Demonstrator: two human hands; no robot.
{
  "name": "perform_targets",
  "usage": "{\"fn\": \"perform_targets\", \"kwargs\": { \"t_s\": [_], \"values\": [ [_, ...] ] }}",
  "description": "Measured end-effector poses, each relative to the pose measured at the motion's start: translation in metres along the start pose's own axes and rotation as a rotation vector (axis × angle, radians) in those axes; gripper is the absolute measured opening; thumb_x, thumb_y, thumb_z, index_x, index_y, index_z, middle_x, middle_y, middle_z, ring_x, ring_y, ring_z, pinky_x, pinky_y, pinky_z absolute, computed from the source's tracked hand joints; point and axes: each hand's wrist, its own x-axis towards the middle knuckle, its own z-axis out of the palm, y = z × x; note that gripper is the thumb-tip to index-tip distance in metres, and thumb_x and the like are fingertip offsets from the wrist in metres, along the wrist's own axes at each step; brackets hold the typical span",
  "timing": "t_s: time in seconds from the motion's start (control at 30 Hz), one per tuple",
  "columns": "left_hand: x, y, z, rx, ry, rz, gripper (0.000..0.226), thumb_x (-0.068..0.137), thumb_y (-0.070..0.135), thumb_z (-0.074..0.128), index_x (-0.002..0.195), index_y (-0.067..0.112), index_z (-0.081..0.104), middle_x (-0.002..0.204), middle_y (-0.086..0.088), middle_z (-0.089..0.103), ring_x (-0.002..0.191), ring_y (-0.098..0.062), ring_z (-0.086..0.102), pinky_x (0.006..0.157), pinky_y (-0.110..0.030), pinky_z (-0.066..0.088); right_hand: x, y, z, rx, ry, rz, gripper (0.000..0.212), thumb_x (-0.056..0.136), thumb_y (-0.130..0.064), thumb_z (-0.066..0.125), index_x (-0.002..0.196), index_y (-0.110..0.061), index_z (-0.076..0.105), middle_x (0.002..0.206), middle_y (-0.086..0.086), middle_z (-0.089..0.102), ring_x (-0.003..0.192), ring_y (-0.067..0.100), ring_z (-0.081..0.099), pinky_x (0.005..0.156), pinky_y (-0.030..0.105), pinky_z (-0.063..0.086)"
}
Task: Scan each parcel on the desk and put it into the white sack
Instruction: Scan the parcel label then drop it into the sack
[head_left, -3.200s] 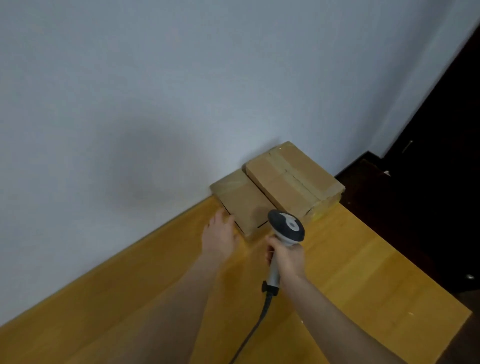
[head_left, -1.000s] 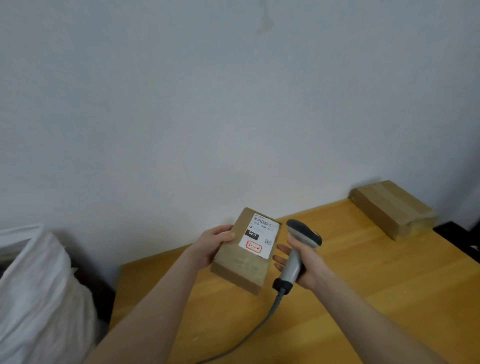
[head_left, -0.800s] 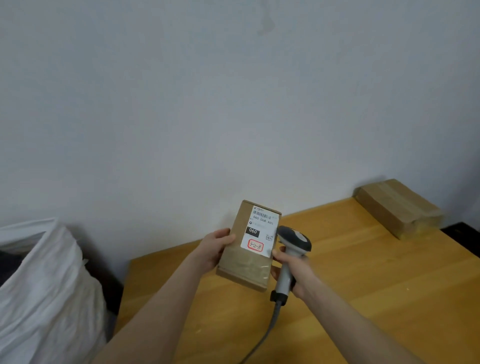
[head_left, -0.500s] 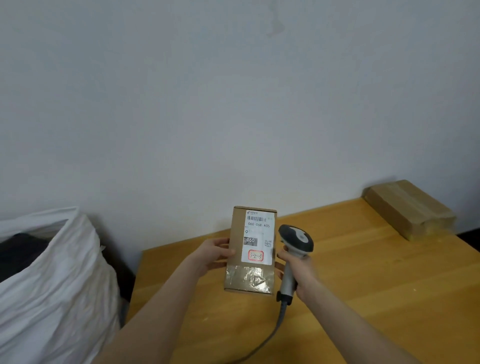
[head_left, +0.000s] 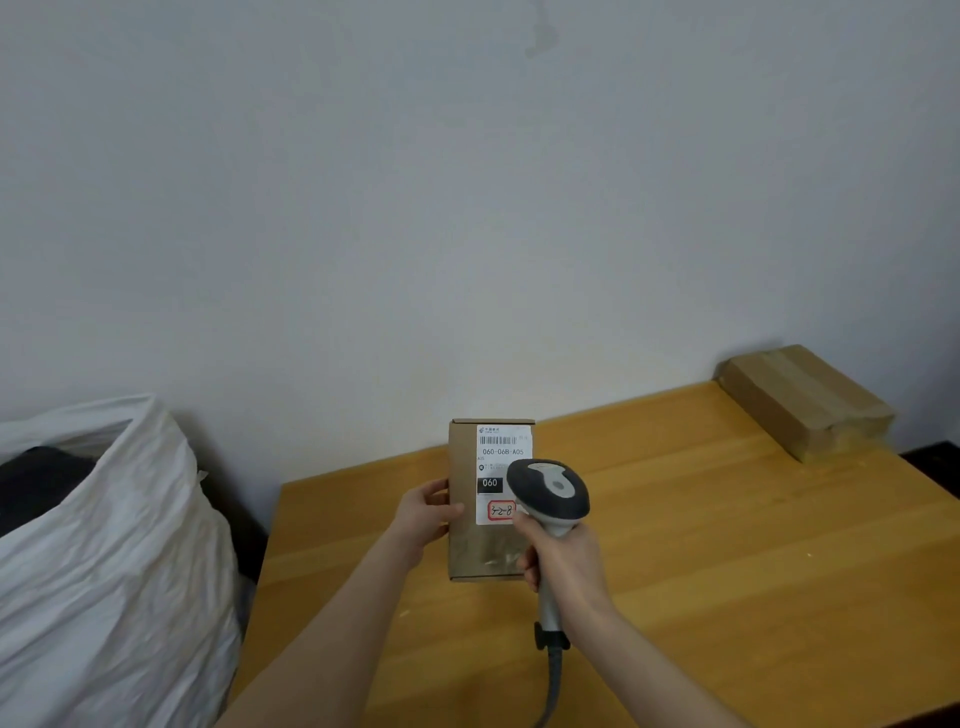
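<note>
While the left hand (head_left: 423, 512) holds the small parcel (head_left: 463, 545) upright over the desk (head_left: 701, 571), label side toward the person, the right hand (head_left: 563, 558) brings the scanner (head_left: 548, 491) in front of it.

Head view, the only one.
- **Left hand:** the thumb is on the front face and the fingers go behind the left edge, so it pinches the box by its side. That leaves the label (head_left: 501, 452) uncovered.
- **Right hand:** the fingers are curled tight round the scanner's handle. The scanner head is tipped at the label and hides its lower right corner. I cannot tell whether a finger is on the trigger.
- **Scanner lead:** the cable (head_left: 553, 686) drops from the handle off the bottom of the frame.
- **Barcode:** it sits at the label's top, clear of the scanner head. That is likely why the box is held tall and square-on.

The scan step looks to be in hand; whether it has registered I can't say.

The white sack (head_left: 114, 545) stands at the left, just beside the desk end. Its mouth is open and a dark item (head_left: 41, 483) is inside. The holding hand is on the sack's side, which is handy for the drop.

A second parcel (head_left: 802, 400) lies flat at the far right corner against the wall (head_left: 467, 208), well apart from both hands. It is taped and no label shows, so it probably needs turning before scanning.

One risk is that the one-sided pinch lets the box twist on its way to the sack.
</note>
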Motion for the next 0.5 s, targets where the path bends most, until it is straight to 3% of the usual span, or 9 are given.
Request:
{"fn": "perform_targets", "kwargs": {
  "t_s": [0.23, 0.5],
  "values": [
    [-0.002, -0.011, -0.001, 0.022, 0.018, -0.036, 0.058, 0.084, -0.002, 0.066, 0.138, 0.008, 0.045, 0.116, -0.010, 0.063, 0.109, -0.027, 0.059, 0.086, -0.038, 0.053, -0.013, -0.001, 0.005, -0.093, -0.016, 0.005, 0.025, 0.089, -0.018, 0.063, 0.068, -0.005, 0.065, 0.049, 0.005, 0.058, 0.041, 0.016, 0.048, 0.051, 0.029, 0.041],
    [-0.002, -0.014, -0.004, 0.027, 0.061, -0.049, 0.058, 0.084, -0.002, 0.066, 0.138, 0.009, 0.045, 0.117, -0.010, 0.063, 0.109, -0.027, 0.059, 0.088, -0.039, 0.053, -0.015, -0.002, 0.006, -0.107, -0.014, 0.033, 0.020, 0.087, -0.016, 0.063, 0.088, 0.002, 0.070, 0.048, 0.003, 0.056, 0.041, 0.015, 0.047, 0.052, 0.030, 0.040]
  ]
}}
